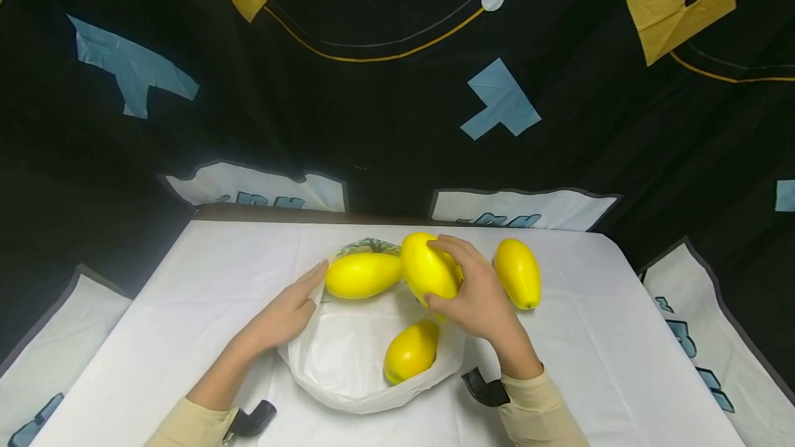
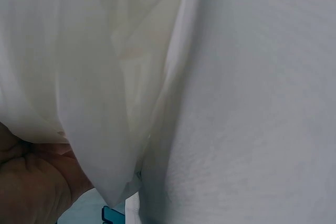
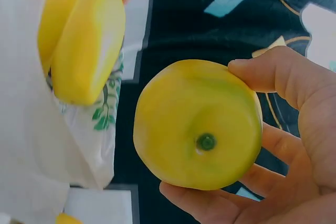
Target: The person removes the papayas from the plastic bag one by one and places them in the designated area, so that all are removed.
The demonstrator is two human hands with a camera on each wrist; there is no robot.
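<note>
My right hand [image 1: 475,288] grips a yellow mango [image 1: 428,264], thumb on one side and fingers on the other. In the right wrist view, that mango's round end with its green stem spot faces the camera. A white bag [image 1: 354,402] with a green tree print lies with its mouth wide. My left hand [image 1: 286,312] holds the bag's left rim; in the left wrist view, white material partly hides it. One mango [image 1: 363,276] lies across the bag's far side, close to my left fingertips. Another mango [image 1: 412,352] rests in its near right part.
A further mango [image 1: 518,273] lies on the white table [image 1: 621,336], right of my right hand. Black wrist mounts [image 1: 251,419] stick out by both sleeves. Behind the table's far edge hangs a black cloth [image 1: 373,130] with blue and gold patches.
</note>
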